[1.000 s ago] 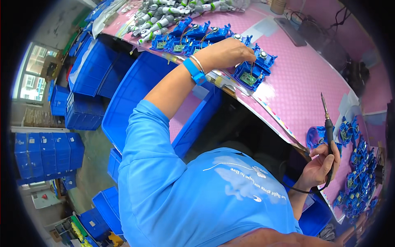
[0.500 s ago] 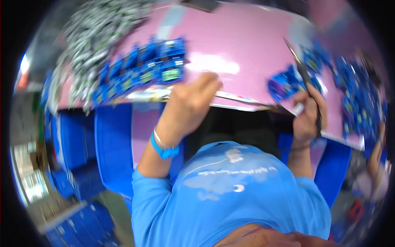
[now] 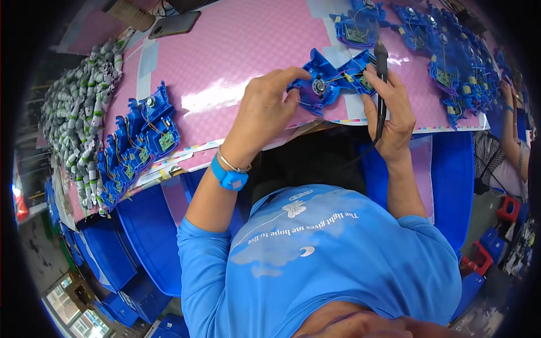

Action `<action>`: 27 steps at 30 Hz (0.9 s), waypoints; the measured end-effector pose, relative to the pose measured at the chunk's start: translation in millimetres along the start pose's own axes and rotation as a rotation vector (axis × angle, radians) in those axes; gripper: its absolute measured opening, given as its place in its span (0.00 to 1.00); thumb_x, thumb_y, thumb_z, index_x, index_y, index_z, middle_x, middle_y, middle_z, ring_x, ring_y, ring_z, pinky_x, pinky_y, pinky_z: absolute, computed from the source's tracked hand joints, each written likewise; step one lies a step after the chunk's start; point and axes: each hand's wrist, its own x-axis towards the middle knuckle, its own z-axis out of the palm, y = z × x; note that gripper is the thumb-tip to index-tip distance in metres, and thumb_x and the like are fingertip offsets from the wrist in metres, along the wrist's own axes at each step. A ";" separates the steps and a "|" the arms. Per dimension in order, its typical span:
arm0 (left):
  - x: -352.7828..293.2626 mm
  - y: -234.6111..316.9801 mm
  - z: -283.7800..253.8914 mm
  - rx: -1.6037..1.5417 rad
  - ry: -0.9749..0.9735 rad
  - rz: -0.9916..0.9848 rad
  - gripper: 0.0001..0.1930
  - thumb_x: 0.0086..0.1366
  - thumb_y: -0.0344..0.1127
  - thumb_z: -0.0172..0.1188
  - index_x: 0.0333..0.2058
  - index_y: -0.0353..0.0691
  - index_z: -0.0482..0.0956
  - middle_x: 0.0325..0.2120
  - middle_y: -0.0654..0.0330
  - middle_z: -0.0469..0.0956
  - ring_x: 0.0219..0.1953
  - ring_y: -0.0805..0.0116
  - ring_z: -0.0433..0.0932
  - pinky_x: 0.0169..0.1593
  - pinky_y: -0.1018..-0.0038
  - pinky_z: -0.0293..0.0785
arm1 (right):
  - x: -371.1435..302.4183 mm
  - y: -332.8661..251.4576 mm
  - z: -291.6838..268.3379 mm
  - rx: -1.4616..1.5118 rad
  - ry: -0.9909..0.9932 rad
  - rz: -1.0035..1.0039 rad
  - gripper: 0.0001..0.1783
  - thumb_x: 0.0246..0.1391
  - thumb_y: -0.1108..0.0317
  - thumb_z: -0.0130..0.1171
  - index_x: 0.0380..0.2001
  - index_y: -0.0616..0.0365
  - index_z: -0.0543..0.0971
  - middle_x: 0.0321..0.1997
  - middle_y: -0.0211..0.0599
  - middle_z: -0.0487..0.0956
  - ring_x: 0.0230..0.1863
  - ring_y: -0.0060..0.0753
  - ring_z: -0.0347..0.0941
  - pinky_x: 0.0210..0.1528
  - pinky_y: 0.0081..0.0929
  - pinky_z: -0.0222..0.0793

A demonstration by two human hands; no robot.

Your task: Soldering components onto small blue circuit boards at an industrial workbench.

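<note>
My left hand (image 3: 267, 107) has its thumb and index finger closed on the left edge of an opened blue plastic housing (image 3: 331, 97). A round speaker, thin coloured wires and a small green circuit board show inside it. Beside my left thumb a thin pale wire (image 3: 304, 103) sticks out; whether I hold it too is hard to tell. In my right hand (image 3: 397, 112) is a soldering iron (image 3: 381, 73), its black handle upright and its tip pointing away from me. My right fingertips also reach the right part of the housing, near the circuit board.
Wired blue housings stand in a row (image 3: 141, 141) at left; several more (image 3: 465, 67) crowd the right side. A heap of grey-and-white pieces (image 3: 81, 112) lies far left. A phone (image 3: 174, 25) is at the back. Blue bins (image 3: 152, 236) sit below the pink table edge. Another person's arm (image 3: 509, 112) shows far right.
The view has swung to the right. My left hand has come to the blue housing and taken its edge. The soldering iron stands more upright, and my right fingers have moved onto the housing.
</note>
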 end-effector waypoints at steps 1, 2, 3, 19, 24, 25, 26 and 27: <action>2.9 -2.6 -3.2 -0.041 -0.035 -0.073 0.16 0.58 0.19 0.60 0.45 0.40 0.84 0.36 0.57 0.86 0.24 0.76 0.79 0.29 0.79 0.73 | 3.0 1.6 -0.6 0.001 0.001 0.005 0.23 0.51 0.82 0.67 0.53 0.61 0.80 0.56 0.47 0.82 0.62 0.50 0.75 0.64 0.38 0.68; 4.0 -5.8 -9.0 -0.039 -0.038 -0.075 0.16 0.58 0.19 0.60 0.45 0.40 0.84 0.36 0.57 0.86 0.24 0.76 0.79 0.29 0.79 0.73 | 6.4 2.5 -1.2 -0.022 0.010 -0.048 0.25 0.50 0.81 0.68 0.54 0.61 0.80 0.57 0.48 0.82 0.62 0.51 0.74 0.64 0.38 0.67; 4.0 -10.1 -17.9 -0.091 -0.066 -0.124 0.17 0.58 0.18 0.58 0.44 0.39 0.84 0.35 0.60 0.85 0.24 0.80 0.78 0.29 0.80 0.72 | 9.4 2.1 -2.0 -0.044 0.019 -0.103 0.27 0.49 0.80 0.70 0.54 0.60 0.79 0.59 0.48 0.81 0.63 0.51 0.74 0.65 0.38 0.67; -2.5 -2.9 -126.7 0.358 -0.207 -0.156 0.15 0.55 0.19 0.55 0.40 0.39 0.84 0.18 0.56 0.78 0.18 0.76 0.73 0.25 0.78 0.68 | 20.1 -58.1 60.8 0.657 -0.445 -0.069 0.42 0.42 0.71 0.77 0.61 0.60 0.69 0.69 0.59 0.70 0.69 0.55 0.68 0.69 0.43 0.65; -25.8 -33.1 -105.5 0.432 0.267 0.067 0.16 0.55 0.23 0.66 0.43 0.43 0.84 0.25 0.61 0.82 0.19 0.74 0.72 0.26 0.75 0.69 | 15.1 -66.1 68.7 0.638 -0.481 -0.120 0.44 0.41 0.66 0.80 0.62 0.59 0.69 0.69 0.61 0.68 0.70 0.57 0.67 0.69 0.45 0.65; -34.2 -25.0 -100.8 0.389 0.397 0.011 0.15 0.55 0.24 0.68 0.42 0.43 0.85 0.26 0.63 0.82 0.19 0.75 0.71 0.26 0.76 0.68 | 14.4 -64.3 69.0 0.629 -0.441 -0.150 0.45 0.41 0.64 0.81 0.62 0.59 0.69 0.70 0.62 0.68 0.70 0.58 0.66 0.70 0.46 0.64; -46.0 -17.4 -96.3 0.363 0.421 -0.052 0.12 0.54 0.25 0.73 0.39 0.41 0.85 0.25 0.67 0.81 0.19 0.82 0.67 0.24 0.81 0.63 | 9.6 -60.7 70.9 0.657 -0.432 -0.106 0.46 0.40 0.61 0.81 0.62 0.59 0.69 0.70 0.64 0.67 0.71 0.58 0.66 0.70 0.48 0.64; -59.2 -6.8 -90.1 0.226 0.413 -0.215 0.09 0.55 0.25 0.74 0.36 0.38 0.86 0.24 0.70 0.79 0.20 0.87 0.66 0.24 0.85 0.58 | 7.1 -59.4 73.6 0.662 -0.437 -0.103 0.46 0.40 0.61 0.81 0.62 0.59 0.69 0.70 0.64 0.67 0.71 0.58 0.66 0.70 0.48 0.64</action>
